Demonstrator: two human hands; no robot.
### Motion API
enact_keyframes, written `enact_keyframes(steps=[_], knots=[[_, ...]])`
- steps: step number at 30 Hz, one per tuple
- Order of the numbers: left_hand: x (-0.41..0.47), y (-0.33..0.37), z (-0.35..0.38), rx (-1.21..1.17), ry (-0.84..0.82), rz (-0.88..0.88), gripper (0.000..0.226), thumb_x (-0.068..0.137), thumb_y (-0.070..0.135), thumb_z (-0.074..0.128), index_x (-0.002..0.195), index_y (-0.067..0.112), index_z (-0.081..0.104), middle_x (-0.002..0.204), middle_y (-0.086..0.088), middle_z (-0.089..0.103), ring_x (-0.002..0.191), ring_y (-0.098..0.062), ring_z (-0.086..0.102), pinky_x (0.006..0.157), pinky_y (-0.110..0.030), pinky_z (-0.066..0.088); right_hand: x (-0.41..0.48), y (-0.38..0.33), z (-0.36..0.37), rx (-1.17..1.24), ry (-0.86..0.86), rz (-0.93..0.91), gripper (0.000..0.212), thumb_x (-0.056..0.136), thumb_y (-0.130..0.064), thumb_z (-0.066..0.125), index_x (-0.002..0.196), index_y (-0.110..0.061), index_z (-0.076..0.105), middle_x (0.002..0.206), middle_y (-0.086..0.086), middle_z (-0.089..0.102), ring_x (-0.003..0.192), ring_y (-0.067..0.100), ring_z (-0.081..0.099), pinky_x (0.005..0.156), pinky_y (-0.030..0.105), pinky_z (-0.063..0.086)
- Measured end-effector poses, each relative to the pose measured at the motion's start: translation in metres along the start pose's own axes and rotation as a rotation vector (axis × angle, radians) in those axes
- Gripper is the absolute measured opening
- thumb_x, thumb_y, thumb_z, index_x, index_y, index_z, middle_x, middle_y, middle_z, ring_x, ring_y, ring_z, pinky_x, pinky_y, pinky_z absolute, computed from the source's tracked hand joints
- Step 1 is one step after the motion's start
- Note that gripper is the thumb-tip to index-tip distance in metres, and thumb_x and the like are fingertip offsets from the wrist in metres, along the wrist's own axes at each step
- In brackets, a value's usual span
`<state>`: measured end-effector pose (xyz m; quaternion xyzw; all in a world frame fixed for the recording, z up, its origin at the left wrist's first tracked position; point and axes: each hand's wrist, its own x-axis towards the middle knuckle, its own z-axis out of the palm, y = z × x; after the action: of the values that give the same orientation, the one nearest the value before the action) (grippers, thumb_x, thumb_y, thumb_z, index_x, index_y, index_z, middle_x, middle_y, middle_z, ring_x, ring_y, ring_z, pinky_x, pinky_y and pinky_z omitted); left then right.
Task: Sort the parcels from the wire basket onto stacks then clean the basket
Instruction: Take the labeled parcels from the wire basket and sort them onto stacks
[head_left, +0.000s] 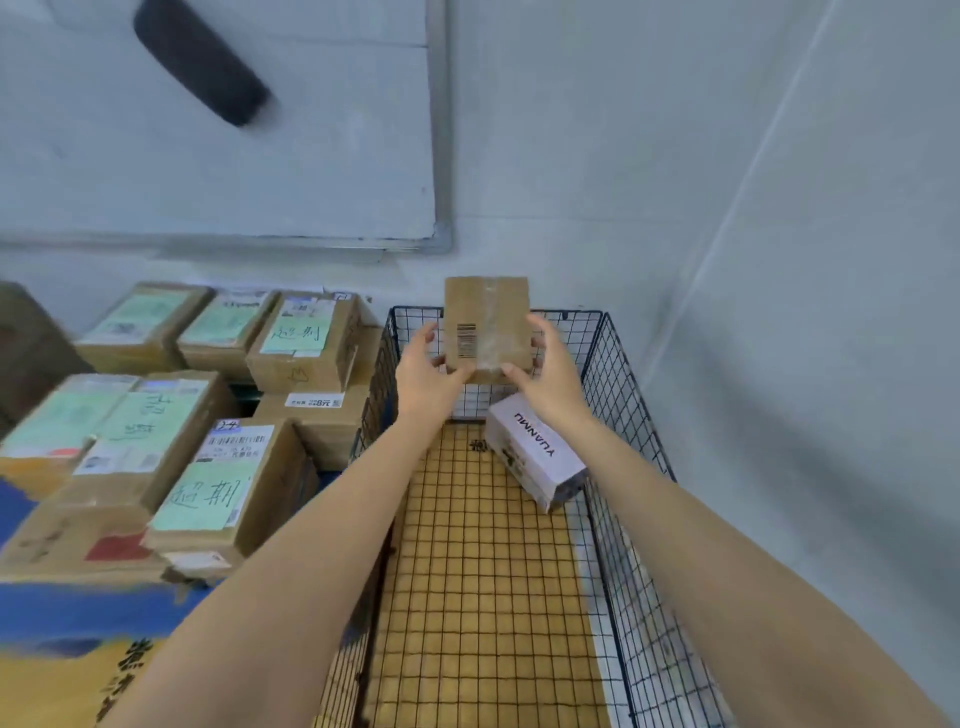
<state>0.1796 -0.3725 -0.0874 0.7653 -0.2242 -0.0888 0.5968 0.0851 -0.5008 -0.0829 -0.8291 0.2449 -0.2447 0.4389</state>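
Observation:
A small brown cardboard parcel (488, 325) with a barcode label is held up above the far end of the black wire basket (621, 410). My left hand (423, 371) grips its lower left side and my right hand (550, 374) grips its lower right side. Inside the basket, a white box (537, 452) printed with "YUANMU" leans against the right wall. The rest of the basket floor is a yellowish board seen through the wire grid.
Stacks of brown parcels (208, 415) with green handwritten labels stand left of the basket, on a blue and yellow surface. A whiteboard (260, 156) hangs on the wall behind. Grey walls close in behind and right of the basket.

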Motion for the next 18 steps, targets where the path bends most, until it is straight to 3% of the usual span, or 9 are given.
enact_keyframes(steps=[2,4,5,8,12,15,18], knots=[[0.002,0.027,-0.005,-0.036,-0.008,0.071,0.072,0.082,0.012,0.078,0.144,0.014,0.041,0.142,-0.002,0.048,0.114,-0.016,0.056,0.086,-0.022,0.047,0.005,-0.024,-0.017,0.008,0.041,-0.057,0.073,0.086,-0.012,0.074,0.147,-0.018,0.035,0.143,-0.001,0.048,0.12,0.003,0.046,0.088,0.01,0.043],[0.005,0.051,-0.011,-0.082,-0.013,0.136,0.07,0.083,0.01,0.077,0.143,0.017,0.042,0.14,0.0,0.05,0.112,-0.015,0.056,0.082,-0.017,0.046,0.01,-0.046,-0.032,0.015,0.083,-0.12,0.075,0.084,-0.014,0.076,0.147,-0.019,0.035,0.141,0.0,0.05,0.121,0.011,0.052,0.1,0.029,0.049],[0.006,0.062,-0.014,-0.107,-0.015,0.167,0.069,0.083,0.009,0.077,0.142,0.017,0.042,0.138,0.001,0.051,0.113,-0.016,0.057,0.081,-0.015,0.046,0.012,-0.056,-0.04,0.021,0.097,-0.146,0.076,0.084,-0.015,0.077,0.147,-0.02,0.035,0.14,0.0,0.051,0.119,0.014,0.054,0.1,0.032,0.05],[0.006,0.093,-0.025,-0.165,-0.002,0.251,0.07,0.082,0.008,0.077,0.142,0.019,0.043,0.13,0.009,0.054,0.117,-0.016,0.057,0.089,-0.027,0.052,0.013,-0.083,-0.059,0.065,0.123,-0.212,0.078,0.084,-0.014,0.077,0.147,-0.025,0.034,0.136,-0.001,0.05,0.112,0.012,0.056,0.088,0.02,0.048],[0.005,0.127,-0.042,-0.196,-0.024,0.347,0.076,0.081,0.011,0.079,0.145,0.025,0.04,0.127,0.017,0.054,0.112,-0.009,0.058,0.095,-0.036,0.051,0.011,-0.112,-0.08,0.139,0.16,-0.295,0.079,0.083,-0.009,0.077,0.146,-0.029,0.035,0.133,-0.003,0.049,0.113,0.014,0.057,0.09,0.027,0.055],[0.003,0.145,-0.054,-0.226,-0.031,0.374,0.084,0.08,0.01,0.079,0.149,0.029,0.035,0.135,0.006,0.051,0.115,-0.012,0.058,0.094,-0.032,0.051,0.01,-0.132,-0.091,0.2,0.168,-0.325,0.08,0.085,-0.009,0.076,0.148,-0.028,0.032,0.13,-0.002,0.048,0.107,0.004,0.058,0.083,0.014,0.053],[-0.001,0.162,-0.063,-0.221,-0.029,0.407,0.082,0.083,0.007,0.076,0.148,0.034,0.034,0.134,0.001,0.043,0.11,-0.002,0.054,0.084,-0.015,0.05,0.009,-0.147,-0.096,0.24,0.177,-0.34,0.08,0.087,-0.019,0.075,0.152,-0.028,0.029,0.131,-0.001,0.046,0.109,0.006,0.057,0.09,0.017,0.051]])
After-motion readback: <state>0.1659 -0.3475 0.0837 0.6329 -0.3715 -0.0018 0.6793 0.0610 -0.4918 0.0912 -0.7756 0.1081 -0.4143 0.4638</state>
